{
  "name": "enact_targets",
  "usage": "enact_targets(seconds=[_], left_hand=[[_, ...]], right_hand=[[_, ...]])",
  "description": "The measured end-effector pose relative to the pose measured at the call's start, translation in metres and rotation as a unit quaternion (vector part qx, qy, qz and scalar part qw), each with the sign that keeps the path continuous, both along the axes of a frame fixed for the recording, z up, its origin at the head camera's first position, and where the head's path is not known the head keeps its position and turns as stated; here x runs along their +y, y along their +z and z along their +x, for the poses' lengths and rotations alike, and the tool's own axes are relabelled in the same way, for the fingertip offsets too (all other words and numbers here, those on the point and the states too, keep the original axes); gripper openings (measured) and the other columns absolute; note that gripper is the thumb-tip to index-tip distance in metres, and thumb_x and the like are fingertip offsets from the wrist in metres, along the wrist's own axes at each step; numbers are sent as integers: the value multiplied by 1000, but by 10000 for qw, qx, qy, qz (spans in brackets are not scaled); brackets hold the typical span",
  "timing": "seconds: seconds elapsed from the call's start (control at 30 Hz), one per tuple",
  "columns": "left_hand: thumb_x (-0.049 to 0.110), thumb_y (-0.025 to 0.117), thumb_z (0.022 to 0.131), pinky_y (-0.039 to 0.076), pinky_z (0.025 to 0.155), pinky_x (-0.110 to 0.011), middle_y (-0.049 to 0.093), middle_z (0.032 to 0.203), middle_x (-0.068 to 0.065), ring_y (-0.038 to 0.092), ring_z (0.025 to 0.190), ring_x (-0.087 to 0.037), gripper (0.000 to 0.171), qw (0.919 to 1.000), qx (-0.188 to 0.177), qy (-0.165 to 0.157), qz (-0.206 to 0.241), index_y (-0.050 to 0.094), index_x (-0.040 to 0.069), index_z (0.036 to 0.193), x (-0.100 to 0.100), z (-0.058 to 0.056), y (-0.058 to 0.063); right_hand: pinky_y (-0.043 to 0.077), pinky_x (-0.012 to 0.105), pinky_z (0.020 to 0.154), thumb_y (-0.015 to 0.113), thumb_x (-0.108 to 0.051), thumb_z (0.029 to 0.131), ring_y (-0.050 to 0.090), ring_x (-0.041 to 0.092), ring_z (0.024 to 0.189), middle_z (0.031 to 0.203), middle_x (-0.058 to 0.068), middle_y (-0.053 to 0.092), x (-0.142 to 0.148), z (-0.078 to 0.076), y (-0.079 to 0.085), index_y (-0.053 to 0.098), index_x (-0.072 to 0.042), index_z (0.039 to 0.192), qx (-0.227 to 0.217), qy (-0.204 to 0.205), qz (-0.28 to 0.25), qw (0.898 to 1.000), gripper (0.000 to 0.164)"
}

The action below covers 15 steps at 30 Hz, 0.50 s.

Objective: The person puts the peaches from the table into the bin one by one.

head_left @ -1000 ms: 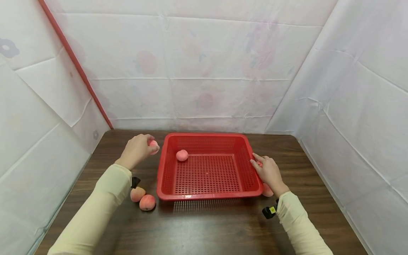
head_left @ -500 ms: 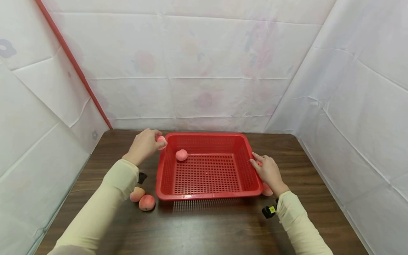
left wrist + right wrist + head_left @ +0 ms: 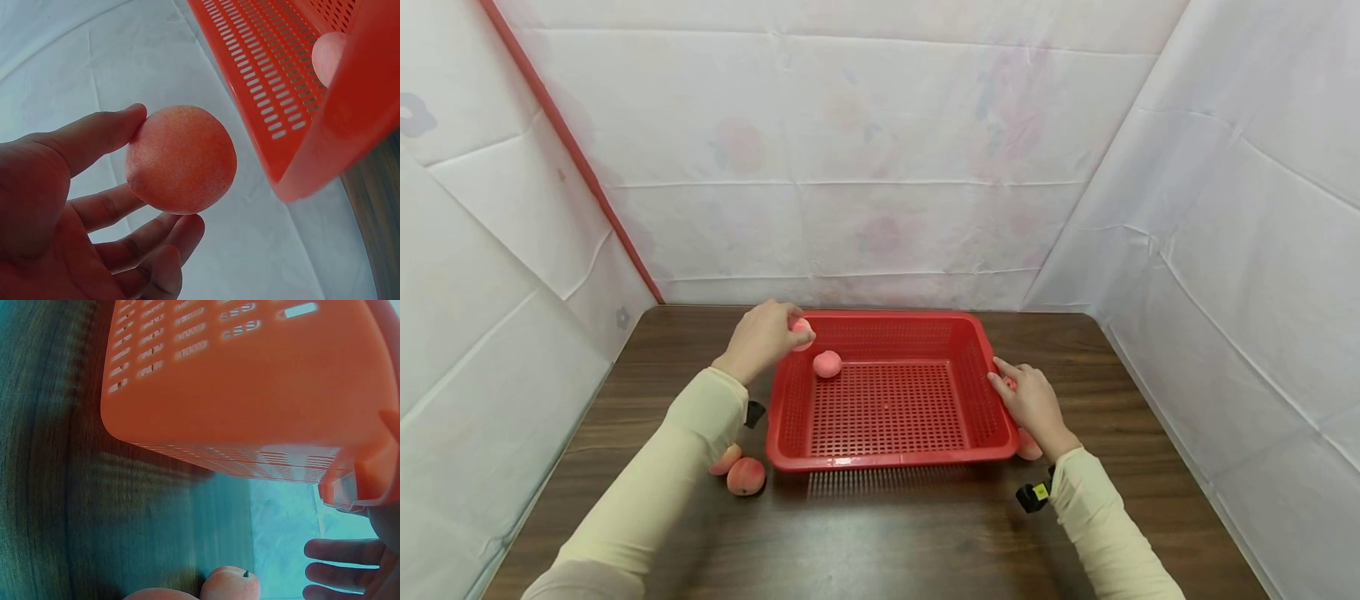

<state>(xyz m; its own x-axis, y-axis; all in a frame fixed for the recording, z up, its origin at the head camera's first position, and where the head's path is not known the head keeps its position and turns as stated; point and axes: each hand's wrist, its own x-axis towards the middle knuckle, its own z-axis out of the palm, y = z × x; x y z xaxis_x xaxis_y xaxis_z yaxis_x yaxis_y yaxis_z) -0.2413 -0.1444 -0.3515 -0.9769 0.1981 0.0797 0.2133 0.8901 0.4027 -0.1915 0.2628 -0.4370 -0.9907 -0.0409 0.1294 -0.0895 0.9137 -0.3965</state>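
Note:
My left hand pinches a pinkish-orange peach between thumb and fingers. In the head view this peach overlaps the back left corner of a red perforated plastic basket. Inside the basket, toward the left, rests another pink peach. On the right side, my right hand grips the basket's rim, with the thumb over it. The other fingers of that hand stretch out below the rim in the right wrist view.
Two peaches, one partly behind the left sleeve and a redder peach, lie left of the basket on the dark wooden table. Peaches also lie at its right, including one by the right wrist. White patterned sheets enclose the table's back and sides.
My left hand has moved right with its peach, from beside the basket to over its back left corner. My right hand and the basket have stayed in place.

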Motion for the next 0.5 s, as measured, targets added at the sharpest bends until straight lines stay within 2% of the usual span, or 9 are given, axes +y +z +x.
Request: enact_targets(seconds=[0.5], left_hand=[[27, 70, 85, 50, 87, -50, 68, 112, -19, 63, 100, -37, 45, 9997, -110, -226, 56, 66, 1, 121, 22, -4, -5]], right_hand=[[48, 58, 91, 57, -32, 98, 57, 43, 108, 115, 26, 64, -1, 0, 2, 55, -9, 138, 2, -6, 37, 10000, 47]])
